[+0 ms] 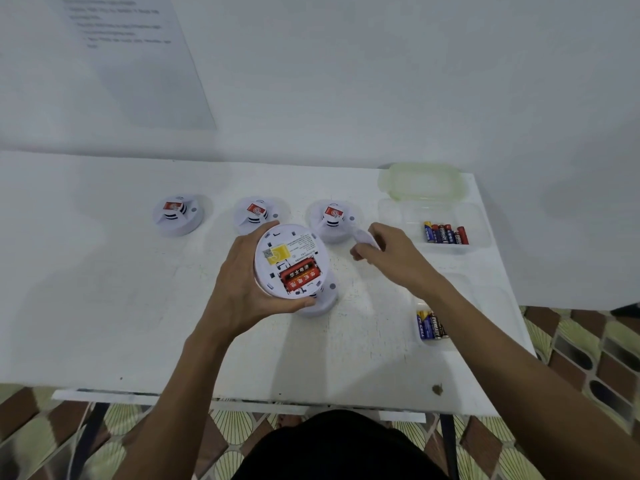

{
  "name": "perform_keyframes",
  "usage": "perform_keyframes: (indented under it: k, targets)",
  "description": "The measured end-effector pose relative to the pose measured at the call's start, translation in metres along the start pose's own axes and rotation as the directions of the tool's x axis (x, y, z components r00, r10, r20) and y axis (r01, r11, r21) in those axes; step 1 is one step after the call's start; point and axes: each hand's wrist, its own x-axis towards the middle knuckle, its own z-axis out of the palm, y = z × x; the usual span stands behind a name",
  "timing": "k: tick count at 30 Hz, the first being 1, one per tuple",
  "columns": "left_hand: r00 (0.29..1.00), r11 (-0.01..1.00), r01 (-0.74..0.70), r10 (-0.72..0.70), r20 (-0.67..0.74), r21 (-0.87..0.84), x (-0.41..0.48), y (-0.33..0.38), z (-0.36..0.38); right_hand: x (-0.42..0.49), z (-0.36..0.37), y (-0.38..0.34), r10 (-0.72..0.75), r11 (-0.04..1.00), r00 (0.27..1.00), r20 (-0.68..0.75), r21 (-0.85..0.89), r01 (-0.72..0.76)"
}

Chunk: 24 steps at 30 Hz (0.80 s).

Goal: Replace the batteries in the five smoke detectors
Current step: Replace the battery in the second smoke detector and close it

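My left hand (239,282) grips a white round smoke detector (289,259) turned back-side up, above the table. Its open bay shows two red batteries (300,276) below a yellow label. My right hand (388,254) pinches a small white cover piece (363,237) just right of it. Under the held unit another white detector (320,303) sits on the table, mostly hidden. Three more detectors stand in a row behind: left (176,214), middle (256,213), right (332,218).
A clear tray (481,237) at the right holds several batteries (446,233). A nearer clear tray (460,285) holds more batteries (431,324) beside my right forearm. A greenish lid (424,181) lies at the back right corner. The white table's (104,289) front edge is close to me.
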Motion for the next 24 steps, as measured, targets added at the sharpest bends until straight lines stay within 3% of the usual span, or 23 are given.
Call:
perform_keyframes:
  k: [3, 8, 13, 17, 20, 24]
  targets:
    - [1.000, 1.000, -0.007, 0.007, 0.011, -0.022, 0.002, 0.003, 0.001, -0.016, -0.002, -0.020, 0.002, 0.954, 0.999, 0.048, 0.299, -0.016]
    - [1.000, 0.999, -0.029, 0.029, 0.004, -0.025, 0.004, 0.014, 0.003, -0.036, 0.001, -0.042, -0.120, 0.947, 0.991, -0.056, 0.294, 0.131]
    - [0.997, 0.996, -0.081, 0.081, 0.000, -0.021, 0.007, 0.025, 0.005, -0.050, 0.008, -0.055, -0.218, 0.953, 0.976, 0.008, 0.218, 0.211]
    - [0.992, 0.992, -0.122, 0.121, -0.040, -0.020, 0.010, 0.031, 0.008, -0.055, 0.018, -0.062, -0.298, 0.935, 0.952, -0.064, 0.180, 0.305]
    - [0.986, 0.983, -0.168, 0.166, -0.031, -0.079, 0.012, 0.034, 0.012, -0.056, 0.022, -0.061, -0.375, 0.927, 0.924, -0.071, -0.008, 0.375]
    - [0.994, 0.984, -0.110, 0.112, 0.012, -0.140, 0.012, 0.021, 0.019, -0.055, 0.026, -0.058, -0.484, 0.868, 0.869, -0.104, -0.180, 0.462]
